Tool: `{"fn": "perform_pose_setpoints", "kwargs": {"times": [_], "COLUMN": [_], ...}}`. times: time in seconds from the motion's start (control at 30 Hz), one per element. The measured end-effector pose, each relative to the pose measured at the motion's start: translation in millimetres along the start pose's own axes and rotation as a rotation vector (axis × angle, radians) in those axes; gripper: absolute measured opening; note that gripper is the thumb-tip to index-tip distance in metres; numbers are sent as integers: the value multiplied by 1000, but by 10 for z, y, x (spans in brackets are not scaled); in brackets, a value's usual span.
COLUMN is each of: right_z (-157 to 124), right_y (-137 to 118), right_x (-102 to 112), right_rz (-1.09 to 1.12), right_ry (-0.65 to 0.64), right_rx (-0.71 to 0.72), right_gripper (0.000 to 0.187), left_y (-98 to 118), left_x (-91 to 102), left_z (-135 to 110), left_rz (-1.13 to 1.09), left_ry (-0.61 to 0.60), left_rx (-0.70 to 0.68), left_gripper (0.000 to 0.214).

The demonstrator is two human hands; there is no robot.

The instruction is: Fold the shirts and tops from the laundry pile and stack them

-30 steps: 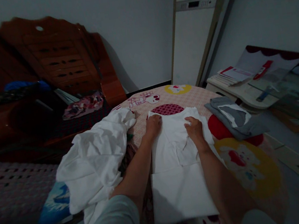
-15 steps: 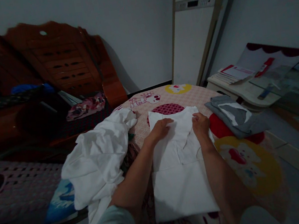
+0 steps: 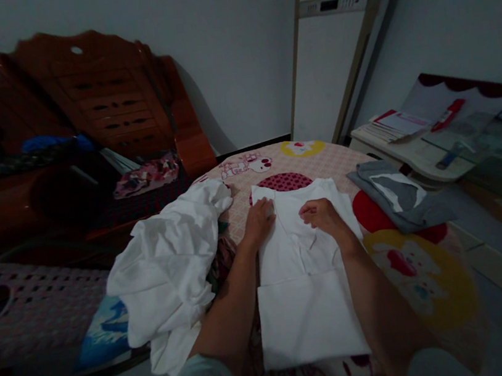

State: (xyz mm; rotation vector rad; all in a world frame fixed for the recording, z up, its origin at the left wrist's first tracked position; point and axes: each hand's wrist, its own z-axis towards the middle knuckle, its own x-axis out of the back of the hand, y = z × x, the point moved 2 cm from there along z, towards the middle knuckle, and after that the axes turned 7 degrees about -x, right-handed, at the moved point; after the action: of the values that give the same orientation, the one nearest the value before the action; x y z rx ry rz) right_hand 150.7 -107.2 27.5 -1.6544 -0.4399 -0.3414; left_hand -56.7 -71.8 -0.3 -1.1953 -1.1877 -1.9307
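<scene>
A white shirt [image 3: 314,322] lies on the round table, partly folded, its lower part turned up in a flat panel and its neckline at the far end. My left hand [image 3: 259,221] rests on the shirt's left edge near the top, fingers stretched out. Over the upper middle of the shirt is my right hand [image 3: 323,215], fingers loosely bent and apart, with nothing visible in them. Beside my left arm lies a crumpled pile of white cloth [image 3: 171,255]. To the right is a folded grey garment [image 3: 394,193] with a white patch.
The table [image 3: 271,166] wears a pink checked cover with cartoon prints. A wooden bench [image 3: 102,97] stands behind at left, a pink woven basket [image 3: 41,323] at near left. At right are a white cabinet [image 3: 418,149] with papers and a glass shelf [image 3: 482,143].
My left hand has shifted left onto the shirt's edge. My right hand has left the right shoulder and moved inward over the middle. The shirt's upper right side now spreads slightly wider.
</scene>
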Motion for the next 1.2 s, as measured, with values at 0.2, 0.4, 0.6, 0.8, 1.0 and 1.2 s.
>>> {"fn": "perform_pose_setpoints", "kwargs": {"times": [0.2, 0.4, 0.6, 0.8, 1.0, 1.2], "right_z": [18, 64, 70, 102, 100, 71], "right_y": [13, 85, 137, 184, 196, 167], "right_x": [38, 129, 151, 164, 201, 235], "right_rz": [-228, -282, -295, -273, -265, -364], "right_ry": [175, 463, 538, 519, 584, 601], "right_rx": [-13, -18, -99, -126, -150, -192], "right_gripper": [16, 21, 24, 23, 25, 27], "left_y": [-33, -147, -186, -237, -214, -285], "left_x": [68, 207, 314, 309, 307, 258], "left_z": [-35, 21, 294, 469, 559, 529], "left_rz": [84, 82, 114, 161, 305, 271], "left_ry": [38, 216, 155, 106, 63, 121], "left_rx": [165, 386, 497, 567, 502, 511], "left_gripper": [45, 29, 24, 24, 35, 31]}}
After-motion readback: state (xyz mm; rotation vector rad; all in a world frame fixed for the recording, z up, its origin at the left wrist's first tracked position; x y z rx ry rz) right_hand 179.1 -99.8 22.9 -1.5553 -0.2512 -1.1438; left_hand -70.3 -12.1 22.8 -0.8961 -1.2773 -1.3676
